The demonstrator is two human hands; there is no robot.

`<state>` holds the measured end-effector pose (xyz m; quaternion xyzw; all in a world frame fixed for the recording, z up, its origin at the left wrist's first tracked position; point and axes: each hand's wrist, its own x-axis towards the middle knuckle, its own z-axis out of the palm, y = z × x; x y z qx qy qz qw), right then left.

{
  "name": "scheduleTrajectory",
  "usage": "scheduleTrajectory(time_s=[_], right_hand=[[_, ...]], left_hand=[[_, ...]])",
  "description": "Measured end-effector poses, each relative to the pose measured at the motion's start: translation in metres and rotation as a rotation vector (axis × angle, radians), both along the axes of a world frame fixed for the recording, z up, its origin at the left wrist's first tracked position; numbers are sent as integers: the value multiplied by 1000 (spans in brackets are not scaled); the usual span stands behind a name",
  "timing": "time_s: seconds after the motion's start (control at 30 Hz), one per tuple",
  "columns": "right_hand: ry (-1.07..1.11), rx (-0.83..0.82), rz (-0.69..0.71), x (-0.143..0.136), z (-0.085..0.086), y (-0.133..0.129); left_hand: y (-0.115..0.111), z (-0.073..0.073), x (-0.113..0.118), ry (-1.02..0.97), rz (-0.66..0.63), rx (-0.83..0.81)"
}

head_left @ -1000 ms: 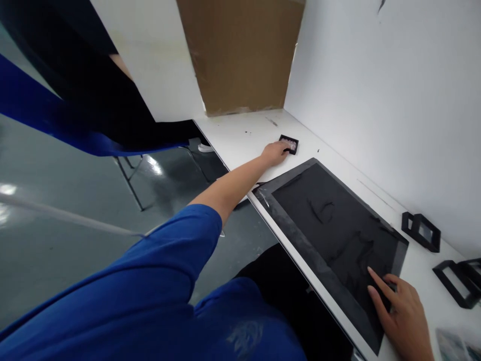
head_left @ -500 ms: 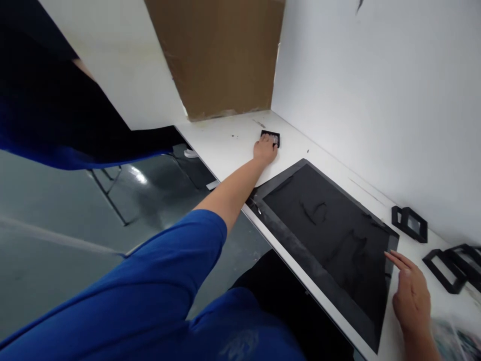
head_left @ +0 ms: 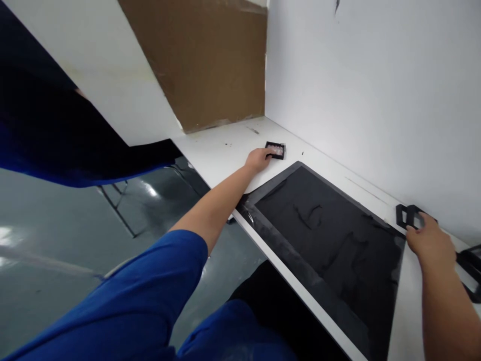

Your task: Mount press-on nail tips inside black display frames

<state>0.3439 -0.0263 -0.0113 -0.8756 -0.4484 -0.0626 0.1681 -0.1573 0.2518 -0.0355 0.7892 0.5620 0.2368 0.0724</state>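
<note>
At the far end of the white table, my left hand (head_left: 258, 160) pinches the near left edge of a small black frame (head_left: 283, 151). Pinkish-clear pieces, too small to make out, show inside that frame. Over by the wall on the right, my right hand (head_left: 432, 241) has its thumb and fingers around the near side of an upright black rectangular frame (head_left: 402, 216). Part of that frame is hidden behind the fingers. Between my hands lies a flat dark mat (head_left: 330, 245) with a grey border and wrinkled film marks.
More black frames (head_left: 471, 260) stand at the right edge, partly behind my right forearm. A white wall (head_left: 368, 95) runs along the table's back, and a brown cardboard panel (head_left: 214, 65) closes its far end. A person in dark clothing (head_left: 48, 115) sits at the left.
My right hand has moved from the mat's edge to the black frame by the wall and closed on it. My left fingers have gone from lying over the small frame to pinching its edge.
</note>
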Motion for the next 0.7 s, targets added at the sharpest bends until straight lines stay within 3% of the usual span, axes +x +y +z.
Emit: scheduleTrajectory(time_s=[0.13,0.3,0.43,0.57,0.63,0.7], right_hand=[[-4,-104,-115,11,-6,20],[-70,-286,-240,-15,7,8],[-138,-353,-126,-51,39,-11],[-211,-311,-78,-92,75,-36],[-230,-292,-24,-119,85,-47],[-231,-293,87,-152,83,-56]], left_hand=[[9,-4,-3,2,-90,6],[25,-8,0,-29,-171,15],[32,-8,2,-51,-201,48],[29,-7,2,-76,-236,130],[25,-5,3,-90,-248,162],[20,-4,3,-103,-259,179]])
